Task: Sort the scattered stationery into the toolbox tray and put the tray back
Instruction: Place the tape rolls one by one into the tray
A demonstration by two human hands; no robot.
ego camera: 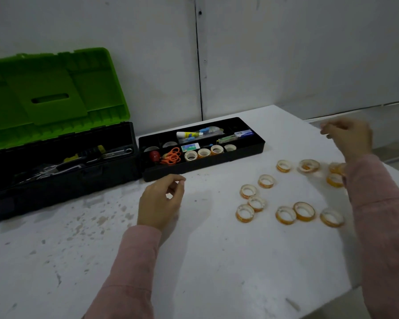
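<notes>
The black toolbox tray sits on the white table beside the toolbox. It holds several tape rolls, orange scissors, a glue tube and small packets. Several more orange-cored tape rolls lie scattered on the table to the right of the tray. My left hand hovers just in front of the tray, fingers loosely curled, with nothing seen in it. My right hand is raised above the far scattered rolls; it is blurred, and whether it holds anything is unclear.
The toolbox stands open at the left, its green lid leaning against the wall, with metal tools inside. A grey wall runs close behind. The table's right edge runs diagonally past the rolls.
</notes>
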